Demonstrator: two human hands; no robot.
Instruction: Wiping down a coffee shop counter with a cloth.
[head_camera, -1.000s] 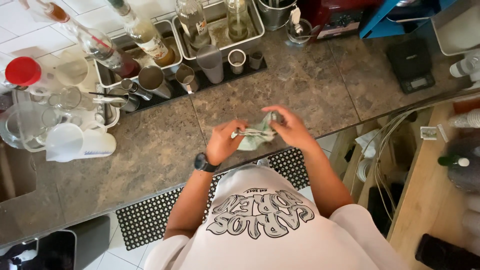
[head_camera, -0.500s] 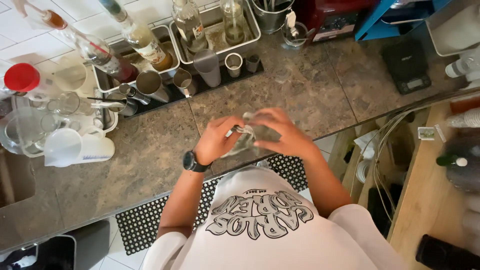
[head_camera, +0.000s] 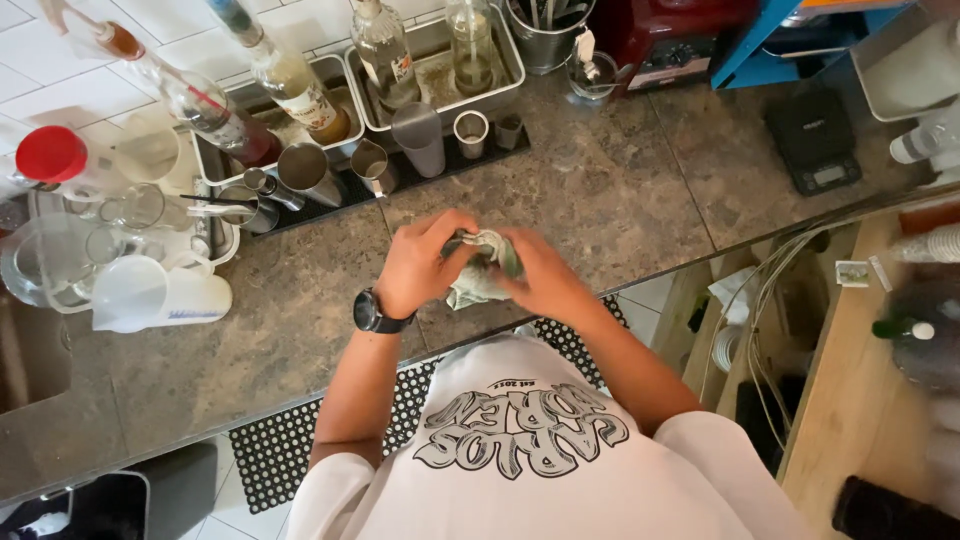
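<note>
The left hand and right hand both clutch a crumpled greenish cloth just above the speckled stone worktop. Behind it stand metal cups and bottles in trays. A black mat covers the floor.

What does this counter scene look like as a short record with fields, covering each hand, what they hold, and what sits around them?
left hand: left hand, wristwatch on the wrist, gripping the cloth
right hand: right hand, closed on the same cloth from the other side
held thing: crumpled pale green cloth, bunched between both hands above the counter
surface: speckled stone counter
behind the hands: metal cups on a dark mat, bottles in metal trays
side: clear jugs; small black scale
</note>
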